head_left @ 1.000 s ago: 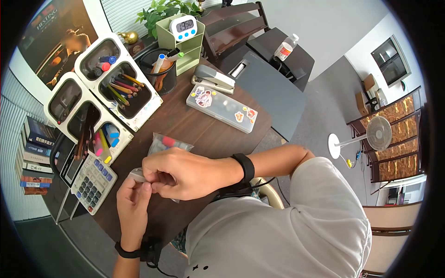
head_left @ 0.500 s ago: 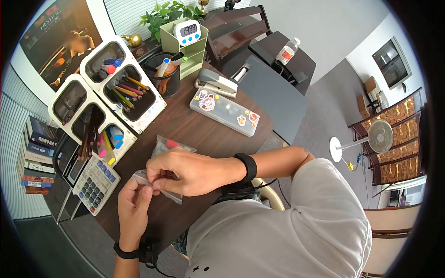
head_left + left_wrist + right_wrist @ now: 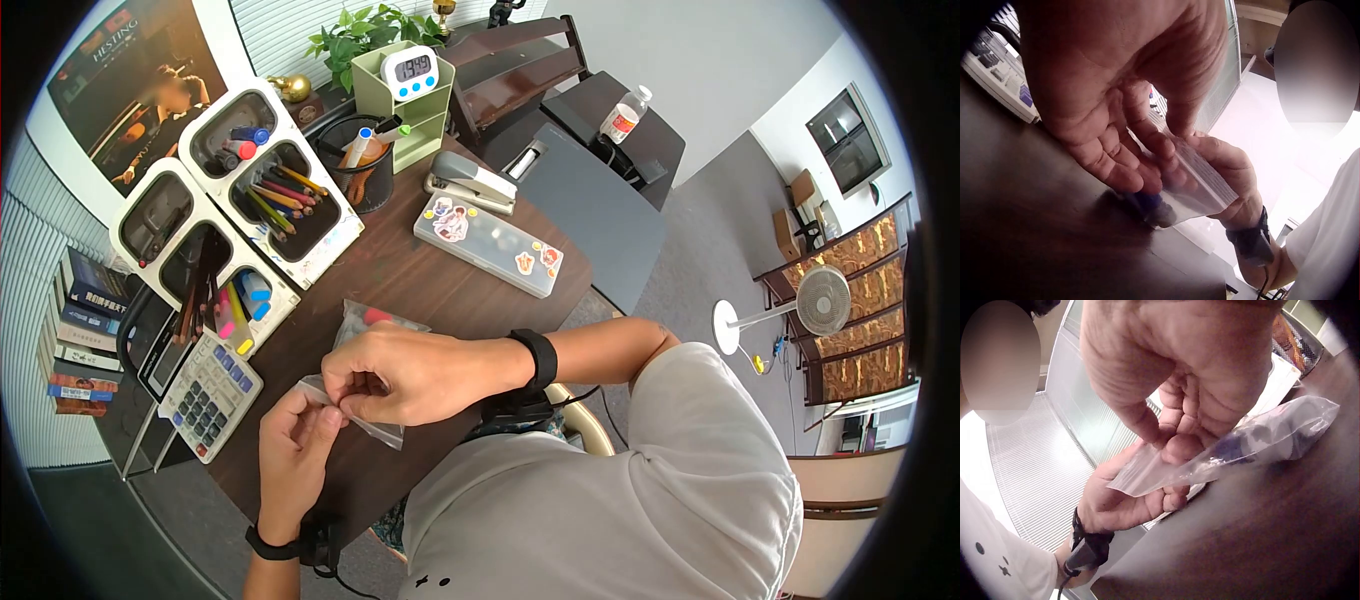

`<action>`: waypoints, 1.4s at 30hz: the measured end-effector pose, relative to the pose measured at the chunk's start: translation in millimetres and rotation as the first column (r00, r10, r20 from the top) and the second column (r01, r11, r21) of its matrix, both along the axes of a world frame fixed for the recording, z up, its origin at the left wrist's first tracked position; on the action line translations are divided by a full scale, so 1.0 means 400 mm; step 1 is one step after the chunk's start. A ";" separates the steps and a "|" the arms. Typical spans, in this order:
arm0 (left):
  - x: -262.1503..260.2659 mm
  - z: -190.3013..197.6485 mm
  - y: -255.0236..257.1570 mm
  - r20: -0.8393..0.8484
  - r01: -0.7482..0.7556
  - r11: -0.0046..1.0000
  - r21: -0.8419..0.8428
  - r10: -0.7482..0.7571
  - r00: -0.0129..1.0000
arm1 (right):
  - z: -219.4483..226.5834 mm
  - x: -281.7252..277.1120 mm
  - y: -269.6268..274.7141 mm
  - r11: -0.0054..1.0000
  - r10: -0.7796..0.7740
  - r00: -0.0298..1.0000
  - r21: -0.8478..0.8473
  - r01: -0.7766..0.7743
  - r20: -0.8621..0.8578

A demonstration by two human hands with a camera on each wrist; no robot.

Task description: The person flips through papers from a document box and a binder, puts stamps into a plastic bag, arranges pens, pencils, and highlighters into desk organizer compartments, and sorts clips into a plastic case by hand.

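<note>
A clear zip bag [image 3: 388,432] is held between both hands above the dark wooden desk. My left hand [image 3: 292,452] pinches its top strip between thumb and fingers. Close beside it, my right hand [image 3: 405,378] pinches the same strip, with the fingertips of both hands nearly touching. In the left wrist view, the ribbed strip of the bag [image 3: 1207,178] runs past the fingers, and dark blue and grey items lie in its lower part. The right wrist view shows the bag [image 3: 1272,434] stretching out with blue and grey contents. Something red shows through it beyond my right hand.
A white organizer [image 3: 300,275] with pens and pencils stands at the left, beside a calculator [image 3: 212,395]. Farther back are a mesh pen cup [image 3: 365,180], a green holder with a timer [image 3: 410,75], a stapler [image 3: 470,185] and a stickered pencil case [image 3: 490,245].
Both hands have shifted slightly right and down in the head view, still pinching the bag. The desk items have shifted in the picture too. More of the bag shows below my right hand than a second ago.
</note>
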State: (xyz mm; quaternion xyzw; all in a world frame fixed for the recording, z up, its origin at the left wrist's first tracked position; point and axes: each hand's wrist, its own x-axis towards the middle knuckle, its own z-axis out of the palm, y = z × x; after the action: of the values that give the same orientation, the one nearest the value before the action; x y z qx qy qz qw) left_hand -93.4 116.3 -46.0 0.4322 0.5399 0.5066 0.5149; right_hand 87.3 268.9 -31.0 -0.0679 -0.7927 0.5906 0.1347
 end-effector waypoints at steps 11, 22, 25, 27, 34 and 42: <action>0.005 -0.006 0.003 -0.038 -0.017 1.000 -0.022 0.016 0.999 | -0.038 -0.009 -0.008 0.988 -0.043 0.996 0.141 0.055 -0.084; -0.019 0.013 0.003 -0.206 -0.139 0.988 0.073 0.151 0.967 | 0.055 0.003 0.025 0.912 -0.362 0.932 0.216 0.348 0.025; -0.024 0.027 -0.004 -0.215 -0.130 0.987 0.090 0.147 0.966 | 0.071 0.009 0.022 0.926 -0.346 0.933 0.193 0.323 0.097; -0.016 0.029 0.001 -0.239 -0.076 0.970 0.230 0.132 0.962 | 0.073 0.004 0.008 0.897 -0.319 0.948 0.324 0.301 0.000; 0.005 0.090 0.000 -0.229 -0.083 0.953 0.293 0.154 0.961 | 0.131 0.001 -0.039 0.843 -0.105 0.986 0.514 0.158 -0.132; -0.032 0.120 -0.001 -0.393 0.070 0.901 0.429 0.116 0.912 | 0.126 0.014 -0.005 0.876 -0.237 0.971 0.440 0.197 0.037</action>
State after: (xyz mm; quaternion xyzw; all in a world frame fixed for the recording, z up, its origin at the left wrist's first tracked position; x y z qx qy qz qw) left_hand -106.3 115.8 1.9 0.6257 0.5143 0.5182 0.2748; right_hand 92.8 267.0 19.5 -0.1511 -0.8966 0.3772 0.1761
